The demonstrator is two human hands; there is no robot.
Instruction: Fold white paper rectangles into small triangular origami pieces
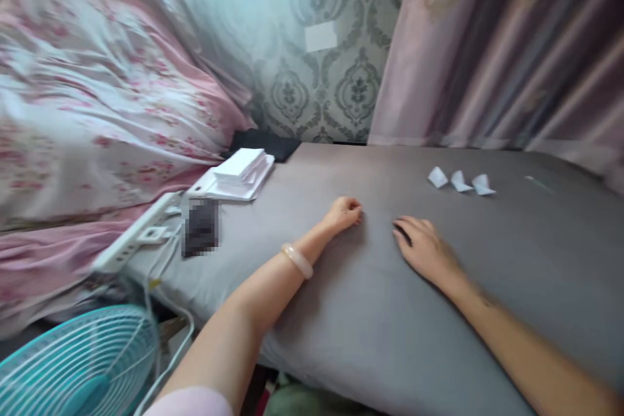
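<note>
My left hand point(344, 212), a pale bangle point(297, 260) on its forearm, rests on the grey sheet with the fingers curled into a loose fist; nothing shows in it. To its right, my right hand point(423, 246) lies palm down on the sheet, thumb and fingers apart, holding nothing visible. A bare stretch of grey sheet point(377, 227) separates the hands. Beyond my right hand, three small folded white papers stand in a row: a left one point(437, 177), a middle one point(461, 182) and a right one point(482, 184).
A stack of white paper point(241, 166) lies at the back left, beside a black flat item point(268, 145). Nearer are a white power strip point(139, 231), a blurred-out dark object point(201, 227) and cables. A turquoise fan point(92, 364) stands at lower left. Curtains point(468, 52) hang behind.
</note>
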